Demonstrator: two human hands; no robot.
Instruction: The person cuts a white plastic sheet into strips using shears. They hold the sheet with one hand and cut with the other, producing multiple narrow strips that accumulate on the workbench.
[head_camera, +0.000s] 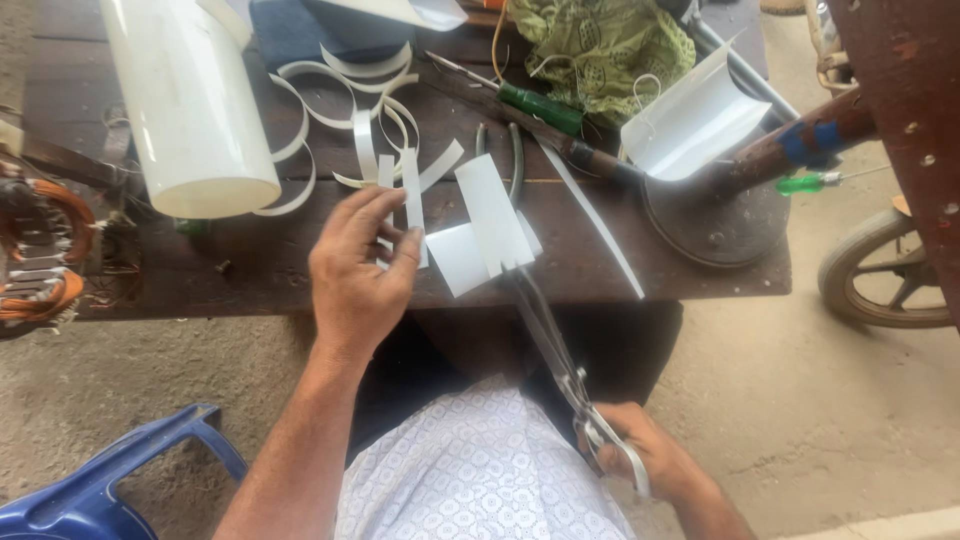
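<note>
Left hand (358, 268): fingers pinched on a narrow white strip (413, 203), just above the desk (250, 270) edge.
Right hand (640, 462): closed around the handles of long scissors (548, 335), low beside the person's lap.
Scissors: blades reach up to a white sheet (480, 232) with slits cut in it — tips hidden under it.
White sheet: near the front edge of the desk, just right of the left hand.
Around: curled white strips (350, 120) behind the fingers, a big white roll (190, 110) at left, a green-handled screwdriver (530, 105) further back.

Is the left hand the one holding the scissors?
No, the right hand grips the scissors; the left hand holds the white sheet.
</note>
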